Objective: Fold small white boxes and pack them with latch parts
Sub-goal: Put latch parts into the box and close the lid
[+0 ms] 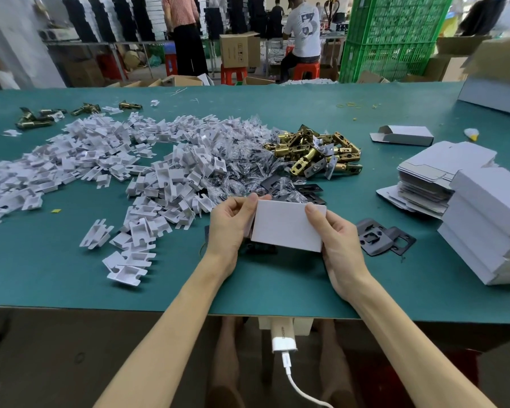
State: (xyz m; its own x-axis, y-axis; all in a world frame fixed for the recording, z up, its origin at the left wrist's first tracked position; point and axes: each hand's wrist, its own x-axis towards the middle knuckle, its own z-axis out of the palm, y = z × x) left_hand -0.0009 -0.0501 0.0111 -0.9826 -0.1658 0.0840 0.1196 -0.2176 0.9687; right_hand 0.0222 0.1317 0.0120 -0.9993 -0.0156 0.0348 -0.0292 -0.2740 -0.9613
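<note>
Matt white card box (287,225) between the hands, shiny brass latches (312,151) beyond, smooth matt green table (277,284) beneath

The tabletop (277,113) is plain teal. The box (286,225) is white, as are the heaped card inserts (100,154) and the stacked flat cartons (442,164). The latches (315,151) are brass, the plates (308,189) beside them black. Behind, the crates (395,39) are bright green and the stools (233,74) red.

Forearms (165,328): we see both bare.
Hands: left hand (230,228) and right hand (340,245) bare, nails trimmed short.
Legs (227,363): we see them bare.
Front gear: white plug (283,343), white cord (295,385).
</note>
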